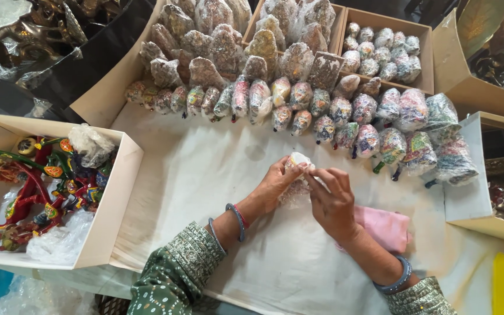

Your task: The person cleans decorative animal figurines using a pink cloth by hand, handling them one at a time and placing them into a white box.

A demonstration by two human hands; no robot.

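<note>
At left, an open cardboard box [115,192] holds painted red and green figurines [36,192], unwrapped, too tangled to count. The left hand [275,184] and right hand [331,201] both pinch one small white figure in clear bubble wrap [297,169] above the white-clothed desk [205,175]. Dozens of wrapped figurines [298,111] lie finished; a pink cloth [386,227] rests right.
</note>
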